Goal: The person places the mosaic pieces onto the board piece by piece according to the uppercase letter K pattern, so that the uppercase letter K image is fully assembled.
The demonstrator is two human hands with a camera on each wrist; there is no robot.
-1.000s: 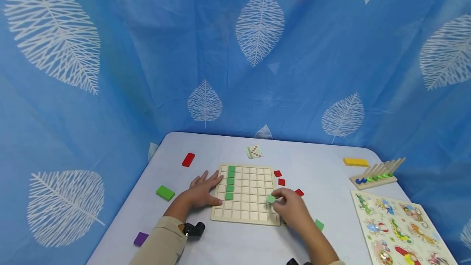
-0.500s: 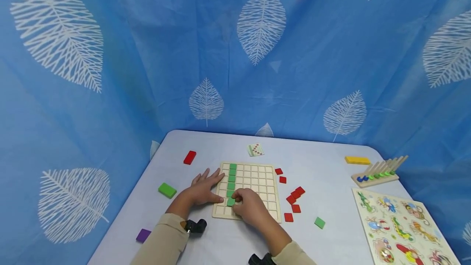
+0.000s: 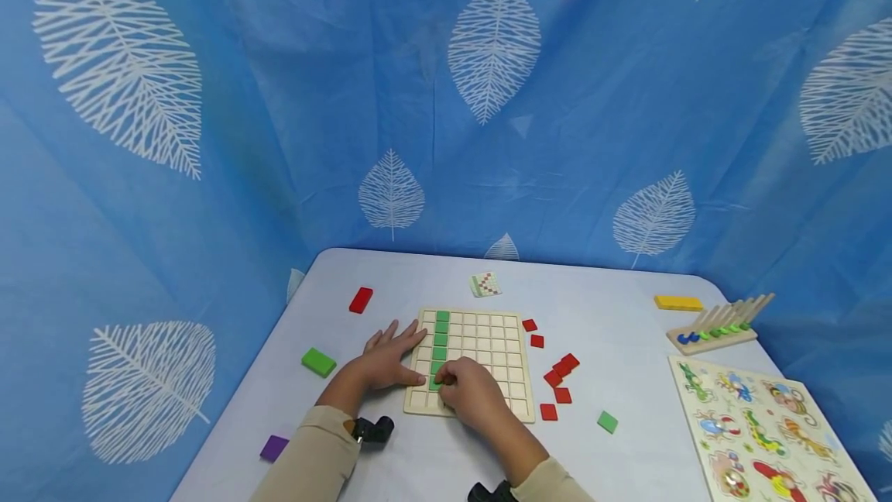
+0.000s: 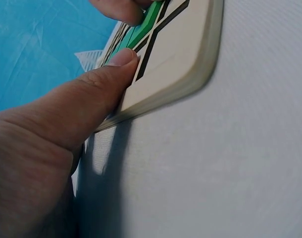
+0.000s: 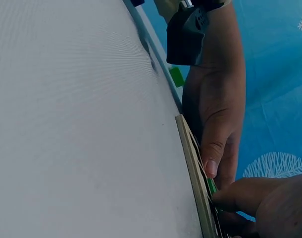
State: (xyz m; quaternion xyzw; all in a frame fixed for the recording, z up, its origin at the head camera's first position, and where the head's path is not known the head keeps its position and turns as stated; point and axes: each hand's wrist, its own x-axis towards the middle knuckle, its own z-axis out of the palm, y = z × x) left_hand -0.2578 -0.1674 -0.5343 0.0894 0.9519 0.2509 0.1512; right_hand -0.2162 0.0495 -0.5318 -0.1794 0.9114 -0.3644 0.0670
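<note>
A square wooden grid board [image 3: 527, 378] lies on the table with a column of green tiles [image 3: 440, 339] near its left side. My left hand [image 3: 379, 369] rests along the board's left edge, fingers spread. Its thumb [image 4: 91, 89] lies on the board's rim in the left wrist view. At the near end of the column my right hand [image 3: 475, 393] pinches a green tile [image 3: 434, 384], which sits in or over a cell. That tile [image 4: 147, 24] looks slightly tilted in the left wrist view. The right fingers partly cover it.
Several red tiles [image 3: 563, 395] and one green tile [image 3: 608, 421] lie right of the board. A small pattern card [image 3: 485, 284] lies behind it. Coloured blocks, such as a green block [image 3: 318, 362], lie left. A peg stand [image 3: 711, 338] and an animal puzzle [image 3: 753, 424] stand far right.
My right hand has carried the green tile left, from the board's right edge to the near end of the green column. The left hand has stayed in place.
</note>
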